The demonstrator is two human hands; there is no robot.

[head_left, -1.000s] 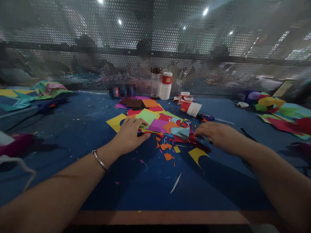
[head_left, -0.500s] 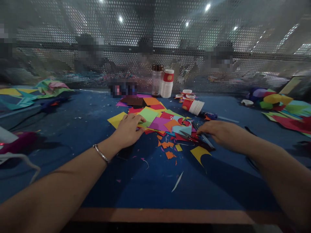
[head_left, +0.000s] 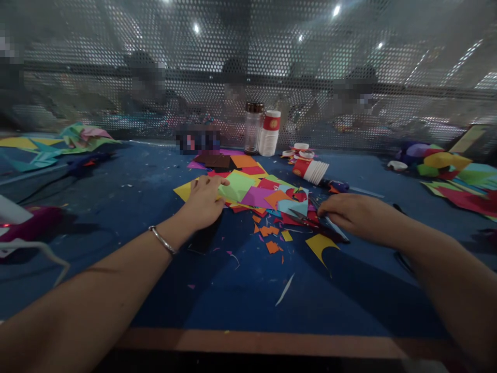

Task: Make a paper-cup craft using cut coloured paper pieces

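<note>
My left hand (head_left: 204, 202), with a silver bangle at its wrist, lies at the left side of a heap of coloured paper. Its fingers are apart and bent, touching a light green sheet (head_left: 237, 185) and covering part of a yellow sheet (head_left: 182, 191). My right hand (head_left: 344, 211) is right of the heap, fingers closed together and tips low beside a clear, bluish stick (head_left: 334, 228). What lies between those fingertips is hidden. Scissors (head_left: 305, 217) rest with their blades on a light blue sheet (head_left: 289, 206), near purple (head_left: 258, 197) and orange (head_left: 277, 198) pieces.
Orange scraps (head_left: 273, 247) and a notched yellow piece (head_left: 320, 247) lie in front. Behind stand a clear bottle (head_left: 252, 129) and stacked paper cups (head_left: 268, 137); another stack (head_left: 308, 170) lies tipped. Perforated metal (head_left: 303, 114) closes the back. A white cable (head_left: 50, 249) is at left.
My left hand's fingers have drawn a little closer together over the paper. The light blue sheet shows more of its surface. My right hand stays almost in place, and the view has shifted slightly.
</note>
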